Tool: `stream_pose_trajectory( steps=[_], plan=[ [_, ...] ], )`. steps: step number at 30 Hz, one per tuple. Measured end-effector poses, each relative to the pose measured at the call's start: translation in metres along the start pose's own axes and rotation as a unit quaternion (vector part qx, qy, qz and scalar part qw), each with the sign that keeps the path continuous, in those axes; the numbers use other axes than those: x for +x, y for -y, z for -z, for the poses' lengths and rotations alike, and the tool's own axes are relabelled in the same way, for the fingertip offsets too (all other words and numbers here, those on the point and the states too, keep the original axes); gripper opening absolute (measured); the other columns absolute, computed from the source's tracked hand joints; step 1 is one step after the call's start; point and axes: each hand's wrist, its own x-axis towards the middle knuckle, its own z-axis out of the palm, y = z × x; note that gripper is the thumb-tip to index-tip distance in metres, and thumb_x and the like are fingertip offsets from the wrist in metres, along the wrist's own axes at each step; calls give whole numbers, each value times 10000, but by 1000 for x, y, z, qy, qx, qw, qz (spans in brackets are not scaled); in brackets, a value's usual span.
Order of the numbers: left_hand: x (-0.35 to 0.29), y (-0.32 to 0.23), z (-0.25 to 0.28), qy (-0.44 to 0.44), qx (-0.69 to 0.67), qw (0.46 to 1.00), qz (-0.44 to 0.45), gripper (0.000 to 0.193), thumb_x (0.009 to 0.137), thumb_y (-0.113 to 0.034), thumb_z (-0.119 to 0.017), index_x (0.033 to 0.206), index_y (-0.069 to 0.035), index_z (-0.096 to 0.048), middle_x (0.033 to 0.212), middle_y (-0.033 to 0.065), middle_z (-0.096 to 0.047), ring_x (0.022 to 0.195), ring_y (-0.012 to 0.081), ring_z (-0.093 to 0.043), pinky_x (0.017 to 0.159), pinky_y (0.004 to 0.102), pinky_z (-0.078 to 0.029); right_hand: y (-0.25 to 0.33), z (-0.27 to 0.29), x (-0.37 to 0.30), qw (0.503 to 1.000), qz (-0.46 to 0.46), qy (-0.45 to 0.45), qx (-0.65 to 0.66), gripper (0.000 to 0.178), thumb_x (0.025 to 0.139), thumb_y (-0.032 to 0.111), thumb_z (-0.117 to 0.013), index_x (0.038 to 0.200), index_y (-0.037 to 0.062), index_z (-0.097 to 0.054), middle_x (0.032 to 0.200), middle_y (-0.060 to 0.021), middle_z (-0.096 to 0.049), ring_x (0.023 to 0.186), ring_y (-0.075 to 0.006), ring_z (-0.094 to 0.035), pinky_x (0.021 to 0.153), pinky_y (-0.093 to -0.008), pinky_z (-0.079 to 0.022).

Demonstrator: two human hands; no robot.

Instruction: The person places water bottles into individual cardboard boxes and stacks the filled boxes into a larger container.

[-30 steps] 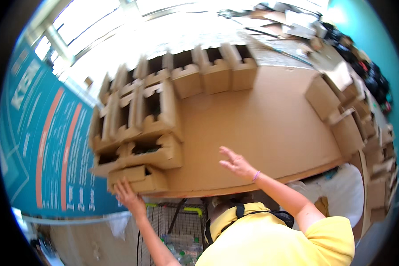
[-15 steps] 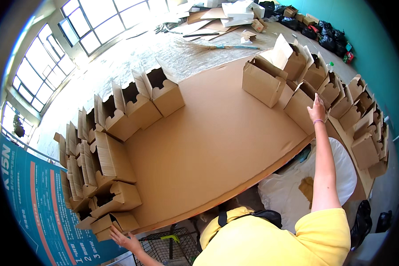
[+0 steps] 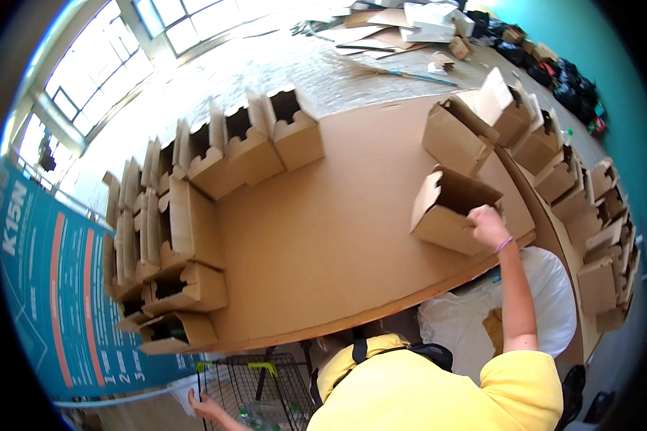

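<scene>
My right hand (image 3: 490,226) is closed on the near edge of an open-topped cardboard box (image 3: 449,228), which stands tilted on the cardboard-covered table (image 3: 323,251). Just behind that one is another open box (image 3: 454,140). At the lower left, beside a black wire cart (image 3: 255,388) with bright green corner pieces, my left hand (image 3: 208,409) has its fingers apart. It is close to a white sheet-like thing (image 3: 182,399) and seems to hold nothing. A low open box (image 3: 178,332) at the table's near left corner has something dark green inside.
Open boxes line the table's left side, including a tall box (image 3: 190,223). More boxes (image 3: 598,284) stand on a board at the right. A white sack (image 3: 553,287) lies below the table's right edge. A blue-green printed banner (image 3: 43,287) stands left. A broom (image 3: 409,74) lies beyond.
My right hand has drawn the box left and nearer, away from the right-hand row. My left hand has left the near left box and dropped beside the cart. The view has turned somewhat.
</scene>
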Motion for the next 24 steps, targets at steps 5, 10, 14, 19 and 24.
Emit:
stream_pose_trajectory(
  steps=[5,10,14,19,24],
  plan=[
    [-52,92,-52,21,1,1000,8,314,754,-29,-614,1059,-8,-683,1028,195,-677,982,385,-617,865,476,-477,146,-8,21,975,212,9,68,68,637,112,-692,705,108,-687,727,-117,-658,738,-308,-659,679,-420,-526],
    [-127,168,-82,150,10,986,75,418,690,-115,-702,1086,14,-676,1104,240,-658,1048,392,-615,907,464,-478,275,4,21,932,352,82,36,79,634,81,-662,709,97,-645,684,-108,-635,695,-295,-647,631,-400,-504],
    [-196,220,-82,201,25,966,161,492,618,-197,-754,1061,0,-672,990,226,-668,978,416,-613,891,472,-477,340,9,12,904,414,106,34,190,648,34,-652,832,70,-685,718,-122,-631,703,-317,-634,630,-405,-499],
    [-242,232,-65,383,155,868,275,625,680,-279,-763,1246,-105,-565,1296,196,-525,1175,368,-530,938,501,-470,387,20,1,895,422,121,75,170,699,25,-643,862,40,-688,747,-151,-629,696,-355,-615,620,-419,-495],
    [-280,255,-80,484,122,788,360,615,716,-280,-753,1261,-89,-543,1319,188,-502,1193,371,-516,937,493,-471,407,11,-1,895,422,121,84,140,711,32,-654,846,40,-690,739,-149,-627,696,-350,-617,639,-419,-496]
  ],
)
